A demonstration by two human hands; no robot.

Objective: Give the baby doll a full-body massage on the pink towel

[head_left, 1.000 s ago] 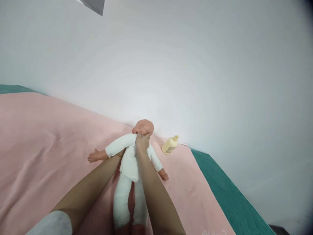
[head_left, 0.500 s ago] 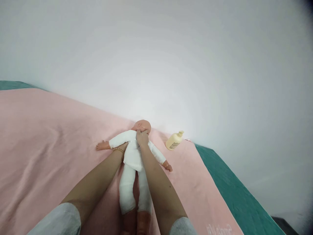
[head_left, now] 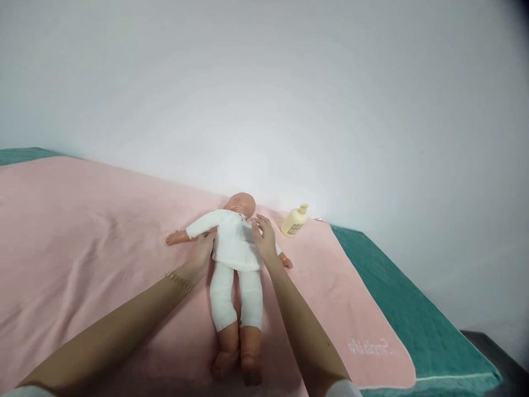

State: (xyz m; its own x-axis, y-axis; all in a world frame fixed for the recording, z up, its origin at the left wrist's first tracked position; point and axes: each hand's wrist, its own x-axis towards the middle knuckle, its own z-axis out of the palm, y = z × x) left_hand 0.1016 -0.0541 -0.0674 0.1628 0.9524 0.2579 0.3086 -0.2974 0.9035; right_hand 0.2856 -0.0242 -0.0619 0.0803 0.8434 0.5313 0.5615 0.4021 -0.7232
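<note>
A baby doll [head_left: 233, 259] in a white top and white trousers lies on its back on a pink towel [head_left: 82, 231], head toward the wall. My left hand [head_left: 204, 249] rests flat against the doll's side under its outstretched arm, fingers extended. My right hand [head_left: 264, 238] hovers over the doll's other shoulder with fingers spread, holding nothing.
A cream lotion bottle [head_left: 294, 220] lies on the towel near the wall, right of the doll's head. The towel covers a teal mattress [head_left: 405, 325] whose edge runs along the right. A plain white wall stands close behind.
My right hand has let go at the doll's neck and opened beside its shoulder. My left hand slid out to the doll's side. The doll now lies flat, and more of its legs shows.
</note>
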